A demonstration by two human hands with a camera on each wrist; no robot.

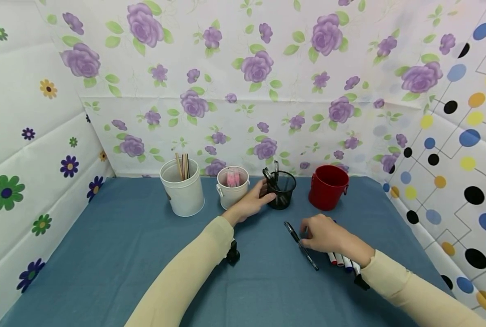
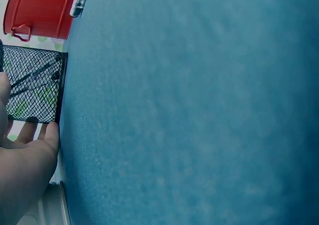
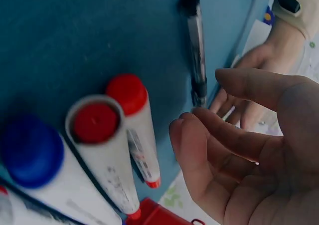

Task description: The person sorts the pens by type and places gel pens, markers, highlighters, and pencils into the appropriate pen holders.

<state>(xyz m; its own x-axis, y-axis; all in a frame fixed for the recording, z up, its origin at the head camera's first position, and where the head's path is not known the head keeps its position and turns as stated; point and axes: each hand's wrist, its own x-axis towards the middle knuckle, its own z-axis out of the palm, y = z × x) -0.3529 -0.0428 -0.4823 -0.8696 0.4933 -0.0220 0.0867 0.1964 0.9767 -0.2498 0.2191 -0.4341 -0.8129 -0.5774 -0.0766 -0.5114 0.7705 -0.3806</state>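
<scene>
My left hand (image 1: 248, 204) holds the side of a black mesh pen holder (image 1: 283, 200), with several dark pens (image 1: 272, 176) standing in it. In the left wrist view, the fingers of that hand lie along the near side of the mesh (image 2: 37, 83). My right hand (image 1: 326, 234) hovers beside a clear pen with a black cap (image 1: 300, 245) lying on the cloth. Its thumb and bent fingers are apart in the right wrist view, with no object between them; the pen (image 3: 197, 50) lies beyond them. Several white markers (image 1: 339, 260) with red or blue ends lie partly under the right hand.
Left of the pen holder stand a small white bucket (image 1: 231, 195) with pink items and a larger white bucket (image 1: 183, 195) with thin sticks. A red bucket (image 1: 329, 193) stands to its right. Blue cloth (image 1: 104, 254) covers the table, and patterned sheets (image 1: 226, 68) hang around it.
</scene>
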